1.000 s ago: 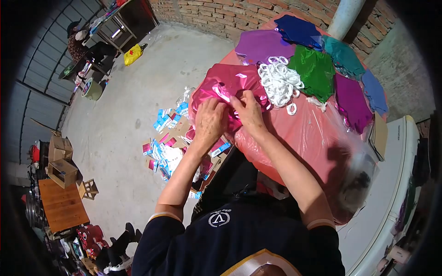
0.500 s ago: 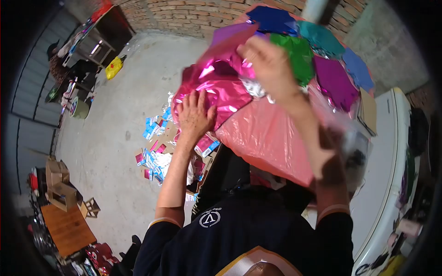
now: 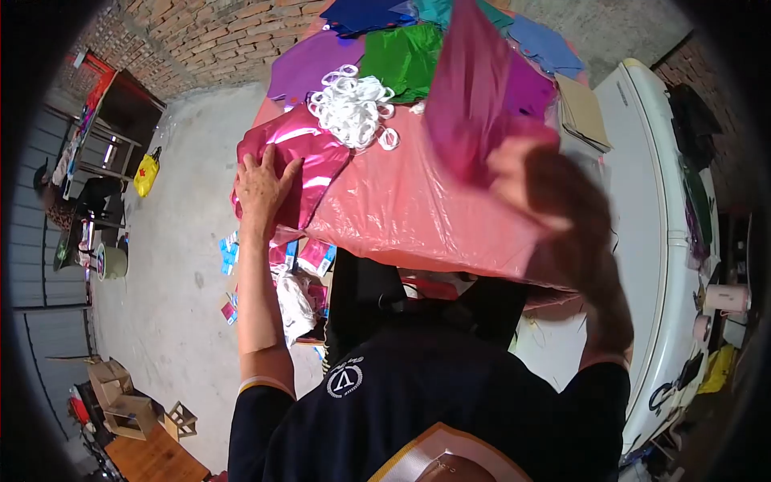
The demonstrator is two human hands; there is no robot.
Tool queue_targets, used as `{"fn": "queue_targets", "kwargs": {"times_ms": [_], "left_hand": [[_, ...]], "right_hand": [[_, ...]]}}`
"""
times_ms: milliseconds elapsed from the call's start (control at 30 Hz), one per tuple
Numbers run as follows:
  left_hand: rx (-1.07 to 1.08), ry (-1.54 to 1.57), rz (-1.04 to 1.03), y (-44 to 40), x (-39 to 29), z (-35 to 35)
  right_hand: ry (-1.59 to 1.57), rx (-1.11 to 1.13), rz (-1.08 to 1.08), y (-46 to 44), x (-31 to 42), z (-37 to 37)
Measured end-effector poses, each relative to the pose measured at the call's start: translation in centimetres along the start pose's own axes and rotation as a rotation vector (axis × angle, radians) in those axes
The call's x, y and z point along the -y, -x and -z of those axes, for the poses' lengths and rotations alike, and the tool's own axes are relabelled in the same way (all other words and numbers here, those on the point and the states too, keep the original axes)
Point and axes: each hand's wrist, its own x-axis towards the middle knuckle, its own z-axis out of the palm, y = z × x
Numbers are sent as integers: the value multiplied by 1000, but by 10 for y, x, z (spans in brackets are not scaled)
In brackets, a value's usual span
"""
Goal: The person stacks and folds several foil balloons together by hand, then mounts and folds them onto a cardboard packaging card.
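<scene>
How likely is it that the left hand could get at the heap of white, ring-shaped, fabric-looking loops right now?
Probably yes: the left hand rests on the shiny pink foil-like sheet close to the white loops, and nothing seems to stand between them.

I log a brick wall (image 3: 217, 44) beyond the far left corner of the table (image 3: 393, 209); grey floor (image 3: 177, 273) off its left edge, white cabinet (image 3: 634, 193) right.

Dark shirt (image 3: 450, 365): a white "V" stood in a round emblem (image 3: 344, 381).
Lettering (image 3: 345, 364) above it: was too small to read.
Packets (image 3: 318, 255): print was illegible.
</scene>
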Motion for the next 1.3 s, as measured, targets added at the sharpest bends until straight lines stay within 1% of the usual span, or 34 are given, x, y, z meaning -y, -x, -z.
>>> {"fn": "queue_targets", "kwargs": {"times_ms": [67, 100, 133, 200, 233, 267, 300, 333, 367, 400, 467, 500, 533, 600, 700, 767, 900, 1000, 1133, 1233, 1300], "left_hand": [[-39, 34, -34, 4, -3, 5], [-185, 55, -95, 8, -2, -4], [-205, 134, -148, 13, -11, 5], [-234, 298, -253, 28, -48, 35], [-248, 483, -314, 38, -70, 44], [-141, 682, -368, 47, -94, 58], [-5, 626, -446, 58, -107, 56], [-33, 658, -556, 66, -124, 59], [33, 736, -587, 74, -139, 61], [15, 687, -634, 82, -143, 49], [23, 626, -620, 93, -153, 53], [75, 631, -613, 96, -155, 52], [100, 619, -617, 98, -158, 54], [152, 601, -636, 101, -158, 43], [116, 445, -697, 101, -157, 31], [120, 455, -715, 98, -154, 24], [135, 434, -733, 92, -154, 24], [130, 433, -737, 84, -166, 21], [87, 465, -783, 64, -180, 7], [113, 477, -850, 55, -180, 0], [146, 487, -864, 54, -175, 0]], "right_hand": [[18, 116, 70, 27, -5, -35], [37, 165, 34, 44, -2, -48], [54, 215, -5, 61, 2, -60], [120, 407, -73, 94, -1, -90], [129, 539, -111, 107, -8, -103], [131, 541, -98, 108, -9, -105], [135, 541, -80, 106, -8, -108], [137, 542, -60, 104, -9, -109], [24, 575, -111, 95, -9, -98], [20, 514, -125, 85, -12, -90], [10, 396, -153, 63, -27, -80], [138, 242, 35, 49, -43, -79], [97, 180, -124, 39, -52, -82], [145, 225, -313, 19, -76, -90], [313, 121, -258, 12, -127, -137], [376, 131, -250, 16, -155, -159], [534, 199, -292, 22, -171, -147], [567, 189, -329, 32, -188, -134], [527, 34, -260, 39, -200, -132], [564, 3, -232, 44, -202, -128], [567, 30, -242, 46, -200, -124]]}}
